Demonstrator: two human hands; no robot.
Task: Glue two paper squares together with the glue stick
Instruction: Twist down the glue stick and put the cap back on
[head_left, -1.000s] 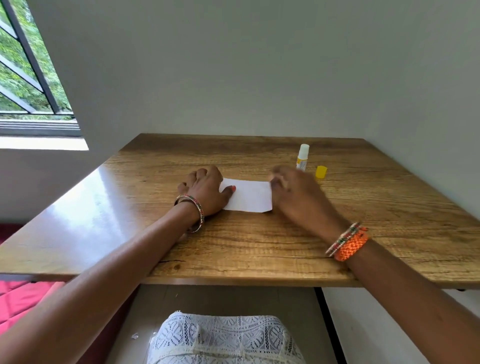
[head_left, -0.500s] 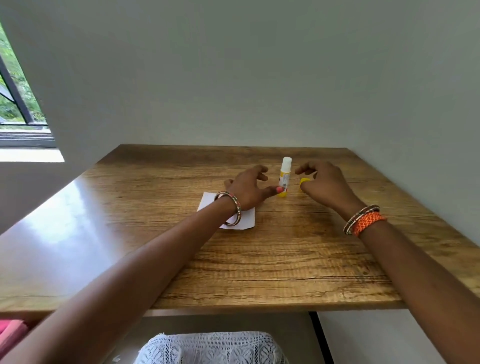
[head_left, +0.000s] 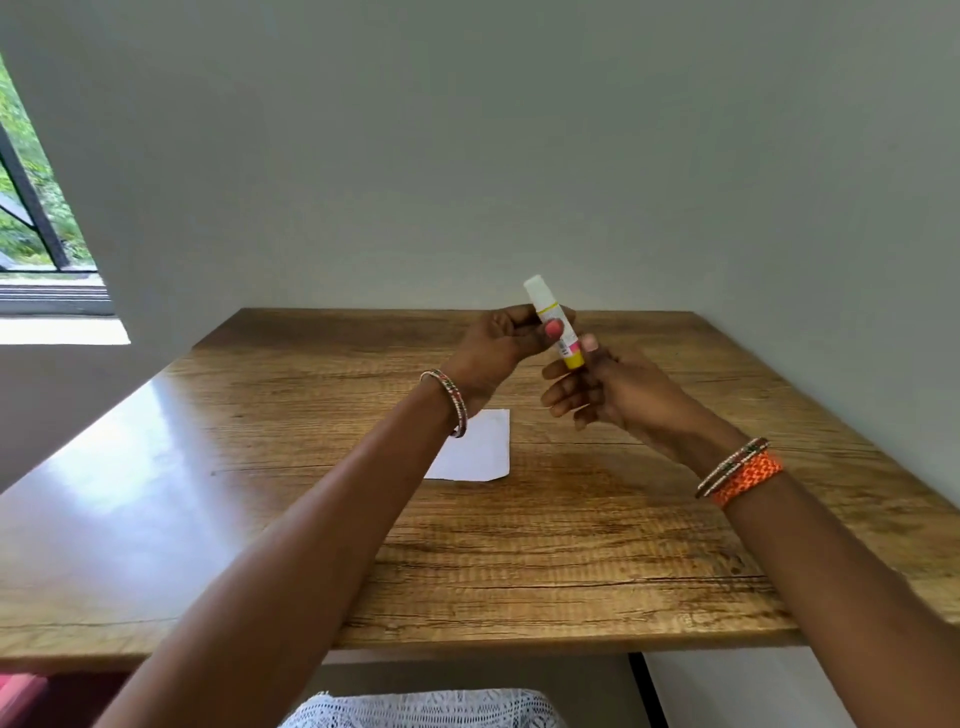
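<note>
Pale walls are meeting in a corner behind a wood-grain counter (head_left: 519, 561), with a barred window (head_left: 31, 208) showing green leaves at the far left. A person is holding a glue stick (head_left: 553, 325) up in the air above the far half of the counter, its white end tilted up and away and its yellow base pointing down. The left hand (head_left: 493, 348) is gripping the middle of the tube, fingers curled round it. The right hand (head_left: 602, 389) is pinching the yellow base between thumb and fingertips, the other fingers hanging loosely below. A beaded bangle (head_left: 452, 400) is sitting on the left wrist, and an orange woven band (head_left: 748, 478) beside thin bangles on the right. White paper (head_left: 478, 452) is lying flat on the counter below the left wrist, partly hidden by the forearm; whether it is one sheet or two cannot be told. White lace fabric (head_left: 426, 709) is showing at the bottom edge.
</note>
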